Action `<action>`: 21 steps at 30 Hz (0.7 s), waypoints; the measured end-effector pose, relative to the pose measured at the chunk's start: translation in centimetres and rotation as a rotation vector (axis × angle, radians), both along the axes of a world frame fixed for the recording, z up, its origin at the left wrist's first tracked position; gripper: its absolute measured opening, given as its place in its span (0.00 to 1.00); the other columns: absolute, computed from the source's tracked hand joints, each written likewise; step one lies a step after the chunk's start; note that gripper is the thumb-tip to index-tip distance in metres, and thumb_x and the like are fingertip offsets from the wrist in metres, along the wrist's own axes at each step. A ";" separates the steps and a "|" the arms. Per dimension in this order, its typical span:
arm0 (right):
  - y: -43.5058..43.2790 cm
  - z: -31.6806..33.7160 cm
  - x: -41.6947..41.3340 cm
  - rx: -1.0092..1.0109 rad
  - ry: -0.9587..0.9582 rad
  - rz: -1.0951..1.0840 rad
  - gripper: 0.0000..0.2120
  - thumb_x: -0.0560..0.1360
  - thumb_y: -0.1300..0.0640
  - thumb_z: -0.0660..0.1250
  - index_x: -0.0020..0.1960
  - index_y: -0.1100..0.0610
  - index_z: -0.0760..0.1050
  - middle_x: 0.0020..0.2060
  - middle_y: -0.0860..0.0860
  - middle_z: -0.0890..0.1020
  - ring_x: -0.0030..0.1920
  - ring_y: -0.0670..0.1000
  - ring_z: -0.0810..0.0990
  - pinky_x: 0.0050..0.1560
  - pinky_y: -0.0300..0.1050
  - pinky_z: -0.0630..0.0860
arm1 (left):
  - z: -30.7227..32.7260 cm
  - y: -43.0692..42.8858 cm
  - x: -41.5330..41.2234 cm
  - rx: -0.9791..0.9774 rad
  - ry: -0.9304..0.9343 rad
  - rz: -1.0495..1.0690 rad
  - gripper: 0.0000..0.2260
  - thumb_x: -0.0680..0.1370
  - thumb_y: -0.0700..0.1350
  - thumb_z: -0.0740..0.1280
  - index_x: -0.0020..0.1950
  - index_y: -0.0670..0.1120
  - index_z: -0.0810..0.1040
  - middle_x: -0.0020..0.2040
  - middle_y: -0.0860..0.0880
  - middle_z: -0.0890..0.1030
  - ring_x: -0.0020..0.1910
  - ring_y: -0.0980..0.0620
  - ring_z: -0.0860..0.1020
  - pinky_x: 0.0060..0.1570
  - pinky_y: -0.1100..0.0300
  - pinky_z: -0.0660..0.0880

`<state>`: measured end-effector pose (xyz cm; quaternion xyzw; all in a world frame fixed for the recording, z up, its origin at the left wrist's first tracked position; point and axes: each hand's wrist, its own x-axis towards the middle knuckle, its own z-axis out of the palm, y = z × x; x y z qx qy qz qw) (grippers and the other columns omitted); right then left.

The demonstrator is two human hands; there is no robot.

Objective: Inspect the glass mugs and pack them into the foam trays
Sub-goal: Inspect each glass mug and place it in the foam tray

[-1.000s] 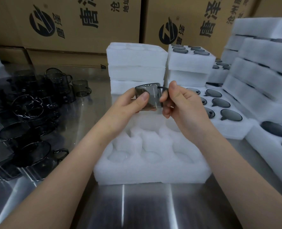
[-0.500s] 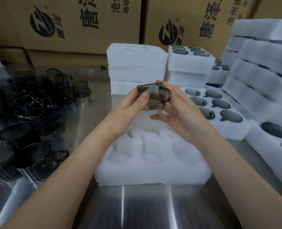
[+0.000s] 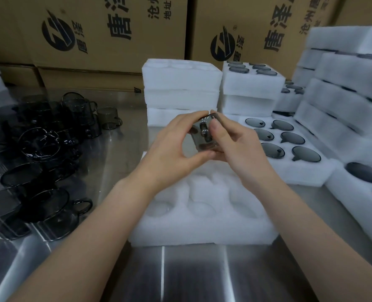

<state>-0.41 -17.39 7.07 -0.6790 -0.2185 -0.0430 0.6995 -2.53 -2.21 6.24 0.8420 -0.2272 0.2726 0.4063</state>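
Head view: the left hand [image 3: 169, 147] and right hand [image 3: 237, 147] each have a curled grip on one smoky glass mug [image 3: 199, 140], held above the empty foam tray [image 3: 202, 232] on the steel surface [image 3: 180, 275]; loose mugs [image 3: 41, 147] stand to the left.

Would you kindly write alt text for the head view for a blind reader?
Left hand and right hand hold a smoky grey glass mug above a white foam tray on a steel table. Loose grey glass mugs stand left; filled white foam trays sit right.
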 end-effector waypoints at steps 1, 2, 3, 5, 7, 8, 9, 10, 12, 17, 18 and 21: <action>0.0 0.0 0.0 0.003 0.001 -0.004 0.09 0.80 0.53 0.63 0.57 0.44 0.79 0.50 0.50 0.84 0.53 0.52 0.84 0.42 0.42 0.82 | 0.1 0.0 0.0 -0.018 -0.014 0.002 0.28 0.71 0.44 0.77 0.69 0.46 0.72 0.62 0.54 0.76 0.61 0.56 0.75 0.60 0.68 0.70; 0.0 0.0 0.0 0.008 0.006 -0.009 0.09 0.81 0.53 0.63 0.58 0.44 0.79 0.51 0.49 0.84 0.54 0.50 0.84 0.42 0.41 0.81 | 0.1 0.0 0.0 -0.034 -0.017 0.000 0.27 0.70 0.43 0.77 0.68 0.45 0.73 0.60 0.54 0.77 0.60 0.55 0.76 0.61 0.64 0.72; 0.0 0.0 0.0 0.024 0.019 -0.016 0.10 0.81 0.52 0.62 0.59 0.46 0.78 0.50 0.49 0.85 0.52 0.49 0.84 0.41 0.41 0.81 | 0.1 -0.1 -0.1 -0.046 -0.011 -0.006 0.27 0.70 0.42 0.77 0.67 0.45 0.73 0.59 0.54 0.78 0.59 0.55 0.77 0.61 0.61 0.73; -0.2 0.2 0.0 0.076 0.052 -0.016 0.09 0.82 0.53 0.60 0.57 0.48 0.79 0.44 0.49 0.87 0.46 0.49 0.86 0.38 0.40 0.81 | 0.0 0.0 -0.2 -0.064 0.022 -0.022 0.27 0.69 0.41 0.78 0.66 0.45 0.73 0.57 0.56 0.78 0.59 0.55 0.77 0.62 0.60 0.73; -0.4 0.3 0.1 0.110 0.081 -0.004 0.09 0.82 0.53 0.60 0.54 0.48 0.80 0.42 0.51 0.87 0.44 0.51 0.86 0.38 0.41 0.81 | -0.1 0.1 -0.2 -0.096 0.062 -0.050 0.27 0.69 0.40 0.78 0.65 0.45 0.73 0.57 0.56 0.78 0.59 0.57 0.77 0.63 0.62 0.72; -0.5 0.3 0.1 0.120 0.098 0.004 0.10 0.82 0.53 0.60 0.54 0.50 0.80 0.43 0.52 0.87 0.44 0.52 0.87 0.38 0.42 0.81 | -0.1 0.1 -0.2 -0.115 0.076 -0.068 0.27 0.69 0.39 0.78 0.65 0.45 0.73 0.58 0.56 0.78 0.60 0.58 0.77 0.64 0.62 0.72; -0.6 0.3 0.2 0.133 0.118 0.010 0.10 0.82 0.53 0.60 0.55 0.52 0.80 0.44 0.54 0.87 0.44 0.53 0.87 0.38 0.43 0.82 | -0.2 0.2 -0.2 -0.132 0.085 -0.082 0.27 0.69 0.39 0.77 0.65 0.45 0.72 0.58 0.56 0.78 0.60 0.59 0.77 0.64 0.63 0.72; -0.7 0.2 0.3 0.144 0.135 0.018 0.12 0.82 0.52 0.60 0.57 0.54 0.80 0.45 0.56 0.87 0.44 0.55 0.86 0.38 0.44 0.82 | -0.2 0.2 -0.2 -0.148 0.090 -0.092 0.27 0.69 0.38 0.77 0.65 0.44 0.72 0.58 0.55 0.78 0.60 0.60 0.77 0.64 0.63 0.72; -0.9 0.2 0.5 0.152 0.164 0.058 0.16 0.80 0.49 0.62 0.58 0.59 0.80 0.47 0.59 0.86 0.45 0.57 0.86 0.40 0.46 0.81 | -0.2 0.2 -0.2 -0.179 0.103 -0.106 0.27 0.70 0.37 0.77 0.66 0.44 0.71 0.59 0.54 0.78 0.60 0.60 0.77 0.64 0.61 0.72; -1.0 0.1 1.1 0.133 0.286 0.281 0.23 0.73 0.40 0.64 0.56 0.57 0.82 0.52 0.59 0.84 0.51 0.57 0.83 0.50 0.51 0.80 | -0.3 0.3 -0.1 -0.140 0.084 -0.082 0.28 0.69 0.41 0.78 0.64 0.49 0.68 0.64 0.53 0.76 0.65 0.59 0.74 0.64 0.65 0.69; -1.1 0.1 1.2 0.122 0.300 0.306 0.22 0.73 0.40 0.65 0.55 0.56 0.83 0.52 0.59 0.84 0.51 0.58 0.83 0.51 0.51 0.80 | -0.2 0.3 0.0 -0.118 0.089 -0.064 0.28 0.69 0.41 0.78 0.64 0.49 0.68 0.66 0.54 0.75 0.66 0.60 0.73 0.63 0.69 0.68; -0.9 0.1 0.8 0.094 0.264 0.285 0.20 0.73 0.43 0.66 0.53 0.57 0.83 0.49 0.58 0.85 0.47 0.57 0.84 0.45 0.47 0.81 | -0.2 0.1 0.0 -0.007 0.074 -0.004 0.32 0.69 0.41 0.77 0.70 0.47 0.67 0.68 0.54 0.73 0.67 0.58 0.70 0.64 0.71 0.65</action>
